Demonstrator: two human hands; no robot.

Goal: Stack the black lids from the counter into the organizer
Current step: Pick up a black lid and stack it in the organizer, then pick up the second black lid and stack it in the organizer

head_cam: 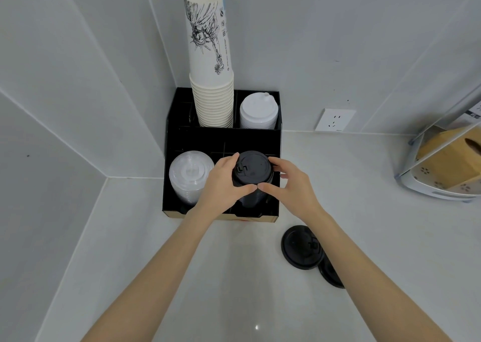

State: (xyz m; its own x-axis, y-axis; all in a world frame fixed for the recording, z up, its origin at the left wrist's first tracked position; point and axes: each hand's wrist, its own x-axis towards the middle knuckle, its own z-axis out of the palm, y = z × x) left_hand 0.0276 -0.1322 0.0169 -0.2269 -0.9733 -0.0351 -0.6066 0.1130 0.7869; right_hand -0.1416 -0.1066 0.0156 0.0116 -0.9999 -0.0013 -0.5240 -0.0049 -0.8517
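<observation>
A black organizer stands in the counter's corner. In its front right compartment rises a stack of black lids. My left hand wraps the stack's left side and my right hand its right side, thumbs touching at the front. Both hands grip the stack near its top. On the counter to the right lies a black lid, and a second black lid shows partly from under my right forearm.
Clear lids fill the front left compartment. At the back are a tall stack of paper cups and white lids. A wall socket and a rack with a cardboard box sit to the right.
</observation>
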